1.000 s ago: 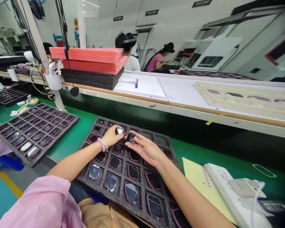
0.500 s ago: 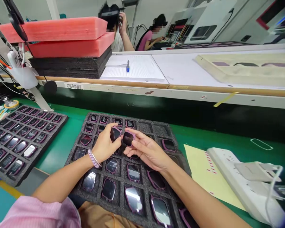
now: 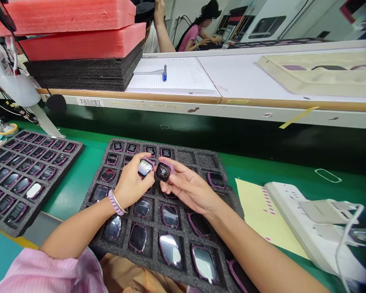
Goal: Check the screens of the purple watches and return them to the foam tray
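My left hand (image 3: 130,185) pinches a small purple-rimmed watch body (image 3: 145,167) with a bright glass face. Beside it my right hand (image 3: 187,188) grips a second purple watch body (image 3: 164,171) with a dark face. The two pieces are held side by side, almost touching, just above a black foam tray (image 3: 213,162) whose pockets hold several more of the same purple watch bodies.
A second black foam tray (image 3: 76,147) of watch bodies lies to the left on the green bench. A yellow sheet (image 3: 259,215) and a white power strip (image 3: 295,215) lie to the right. Stacked pink and black foam (image 3: 79,49) and a notebook with a blue pen (image 3: 164,73) sit on the raised shelf behind. Other people work behind the shelf.
Both hands have risen slightly off the tray and tilted the two watch bodies so their faces point up at me. The view has tipped downward.
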Tool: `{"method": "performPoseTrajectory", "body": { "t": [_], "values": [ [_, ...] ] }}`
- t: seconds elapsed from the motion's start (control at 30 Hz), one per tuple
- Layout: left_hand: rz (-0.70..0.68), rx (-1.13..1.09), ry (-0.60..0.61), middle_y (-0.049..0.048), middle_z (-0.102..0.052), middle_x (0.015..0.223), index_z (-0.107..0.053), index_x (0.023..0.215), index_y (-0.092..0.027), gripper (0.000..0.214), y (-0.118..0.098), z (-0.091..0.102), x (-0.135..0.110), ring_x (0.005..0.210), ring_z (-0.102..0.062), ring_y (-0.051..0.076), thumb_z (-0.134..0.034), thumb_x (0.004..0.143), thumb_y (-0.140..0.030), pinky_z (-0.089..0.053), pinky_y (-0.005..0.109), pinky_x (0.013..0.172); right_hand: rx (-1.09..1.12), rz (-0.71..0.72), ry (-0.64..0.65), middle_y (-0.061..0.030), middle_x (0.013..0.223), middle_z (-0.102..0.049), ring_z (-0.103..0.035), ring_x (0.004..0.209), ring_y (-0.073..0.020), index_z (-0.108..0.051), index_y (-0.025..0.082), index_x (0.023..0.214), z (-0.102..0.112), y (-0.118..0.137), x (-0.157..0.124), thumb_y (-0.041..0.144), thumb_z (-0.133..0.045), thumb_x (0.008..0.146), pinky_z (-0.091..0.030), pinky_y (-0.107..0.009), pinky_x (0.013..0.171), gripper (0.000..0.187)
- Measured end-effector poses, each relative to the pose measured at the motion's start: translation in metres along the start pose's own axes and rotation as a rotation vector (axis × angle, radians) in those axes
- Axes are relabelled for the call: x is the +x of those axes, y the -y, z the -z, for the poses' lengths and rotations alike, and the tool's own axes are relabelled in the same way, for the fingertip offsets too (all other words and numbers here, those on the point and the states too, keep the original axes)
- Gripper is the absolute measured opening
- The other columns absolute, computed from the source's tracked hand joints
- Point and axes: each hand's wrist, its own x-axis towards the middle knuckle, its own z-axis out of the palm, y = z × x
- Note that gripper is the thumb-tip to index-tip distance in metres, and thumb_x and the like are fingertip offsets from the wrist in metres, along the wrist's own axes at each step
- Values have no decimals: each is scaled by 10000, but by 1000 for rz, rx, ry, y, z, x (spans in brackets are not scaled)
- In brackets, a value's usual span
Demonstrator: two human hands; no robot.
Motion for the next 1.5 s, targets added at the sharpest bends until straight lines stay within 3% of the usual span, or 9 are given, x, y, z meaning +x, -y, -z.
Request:
{"method": "performPoseTrajectory", "body": {
  "t": [0.37,0.5,0.83,1.23,1.5],
  "values": [
    [-84,-5,-63,22,-670,984,-575,1223,-190,440,-2,0,-4,683,-554,121,-606,784,-181,-475,243,680,-12,37,3,-9,964,-652,-600,697,-160,-645,348,1266,-4,3,-4,472,-861,769,-501,-305,649,556],
    [-73,13,-55,17,-671,957,-574,1226,-195,445,-3,-1,-5,648,-535,119,-609,782,-189,-467,244,654,-32,30,8,-25,1016,-667,-598,693,-163,-633,339,1281,-6,4,-5,502,-857,763,-496,-314,651,587],
    [-146,17,-59,47,-675,1021,-564,1219,-165,432,-1,-3,-5,674,-545,124,-581,790,-212,-461,244,637,37,52,68,-4,871,-641,-600,672,-153,-631,300,1271,-5,4,-5,435,-862,793,-475,-288,631,548],
    [-192,36,-63,53,-674,1023,-559,1216,-154,422,1,-2,-5,742,-592,137,-583,797,-194,-491,265,750,49,75,112,0,911,-651,-617,688,-137,-650,324,1253,-5,4,-5,392,-837,836,-475,-269,626,463],
    [-192,31,-61,44,-674,986,-558,1213,-153,421,0,-1,-6,720,-592,134,-596,794,-174,-493,254,711,42,74,96,-23,1036,-676,-618,691,-142,-653,333,1248,-5,4,-6,417,-848,818,-490,-288,636,479]
  ]
}}
